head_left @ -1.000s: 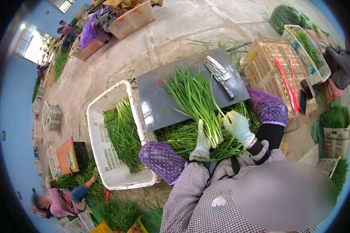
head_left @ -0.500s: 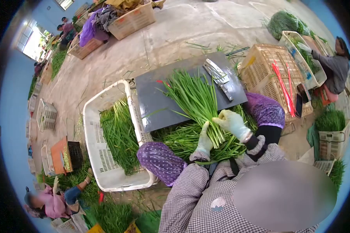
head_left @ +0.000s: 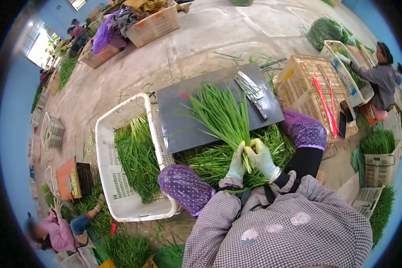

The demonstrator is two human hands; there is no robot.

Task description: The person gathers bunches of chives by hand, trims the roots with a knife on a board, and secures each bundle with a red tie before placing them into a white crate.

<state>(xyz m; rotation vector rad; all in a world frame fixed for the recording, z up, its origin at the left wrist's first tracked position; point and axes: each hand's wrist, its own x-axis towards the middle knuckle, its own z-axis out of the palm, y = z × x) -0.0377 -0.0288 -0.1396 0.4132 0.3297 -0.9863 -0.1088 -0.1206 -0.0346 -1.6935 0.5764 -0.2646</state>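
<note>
A bunch of garlic chives (head_left: 221, 116) fans out across a dark grey board (head_left: 178, 127), its pale stem ends toward me. My left hand (head_left: 237, 164), in a whitish glove, is closed round the stems from the left. From the right, my right hand (head_left: 263, 160), gloved too, grips the same bunch near the stem ends, its fingers close to the left hand's. A cleaver-like knife (head_left: 251, 91) lies on the board to the right of the leaves. More loose chives (head_left: 201, 163) lie below the board, between my knees.
To the left stands a white crate (head_left: 120, 178) partly filled with chives. An upturned tan crate (head_left: 299, 85) on the right carries red strips (head_left: 324, 105) and a phone (head_left: 342, 125). Co-workers sit at far right (head_left: 379, 82) and lower left (head_left: 58, 232).
My right hand has moved down and left, nearer the left hand at the stems. Fewer stem ends show below the hands. My head has leaned out of view.
</note>
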